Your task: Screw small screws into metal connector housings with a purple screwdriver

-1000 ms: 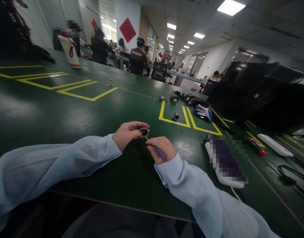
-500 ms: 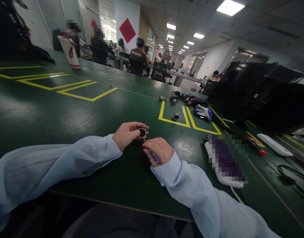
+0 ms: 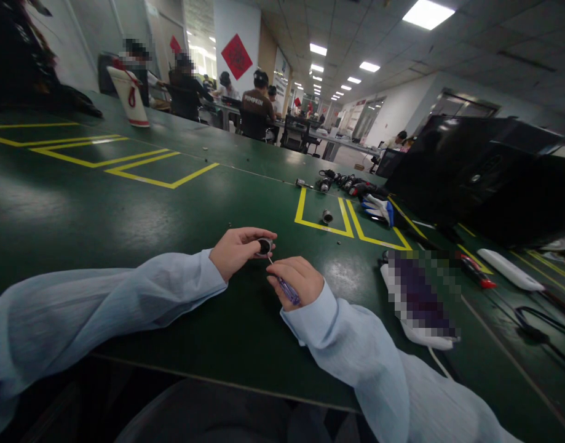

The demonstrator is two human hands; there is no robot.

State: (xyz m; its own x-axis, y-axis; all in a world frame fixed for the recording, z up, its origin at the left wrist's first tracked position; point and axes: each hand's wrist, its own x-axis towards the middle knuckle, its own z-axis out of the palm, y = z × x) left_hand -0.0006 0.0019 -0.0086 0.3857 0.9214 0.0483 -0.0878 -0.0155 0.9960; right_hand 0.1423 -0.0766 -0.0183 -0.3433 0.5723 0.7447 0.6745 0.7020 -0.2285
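My left hand (image 3: 236, 249) pinches a small round black part with a metal rim (image 3: 264, 246) just above the green table (image 3: 125, 209). My right hand (image 3: 295, 280) is closed round a thin purple-handled screwdriver (image 3: 284, 285), whose metal tip reaches up to the round part. Both hands sit close together near the table's front edge, and both arms wear light blue sleeves.
A small metal cylinder (image 3: 327, 216) stands inside a yellow-taped box. Beyond it lie dark parts (image 3: 342, 181) and blue-white gloves (image 3: 379, 209). A red-handled tool (image 3: 478, 272), a white bar (image 3: 510, 271) and black cases (image 3: 485, 178) are at the right. People sit at far tables.
My right hand with the screwdriver has shifted slightly left and down; my left hand has turned the round part a little. Nothing else has moved.
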